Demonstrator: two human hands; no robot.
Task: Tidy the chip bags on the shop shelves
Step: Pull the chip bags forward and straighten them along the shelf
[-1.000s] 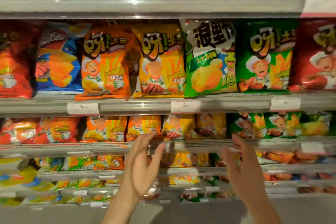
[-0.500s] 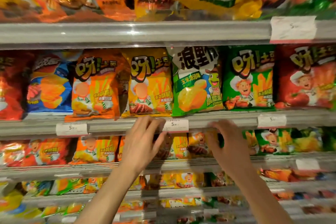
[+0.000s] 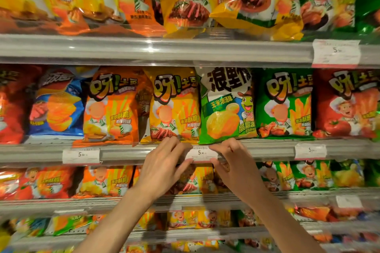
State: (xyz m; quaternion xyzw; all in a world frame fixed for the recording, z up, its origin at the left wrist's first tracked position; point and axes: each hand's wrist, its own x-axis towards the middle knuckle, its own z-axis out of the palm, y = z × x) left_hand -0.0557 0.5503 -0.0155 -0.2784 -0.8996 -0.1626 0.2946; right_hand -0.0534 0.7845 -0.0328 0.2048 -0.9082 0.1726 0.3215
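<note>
Reaching up to the shelf rail [image 3: 131, 153], your left hand [image 3: 164, 167] and right hand [image 3: 236, 162] pinching either end of the price tag [image 3: 201, 153], fingers curled; yellow chip bag [image 3: 174, 107], green chip bag [image 3: 227, 107] standing just above

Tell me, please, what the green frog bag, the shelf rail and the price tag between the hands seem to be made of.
Green frog bag: probably glossy plastic film; it shows creases and bright glints.
Shelf rail: looks like grey metal or plastic under a clear strip, which reflects the light.
Price tag: apparently matte white paper with print, perhaps behind that strip.
</note>
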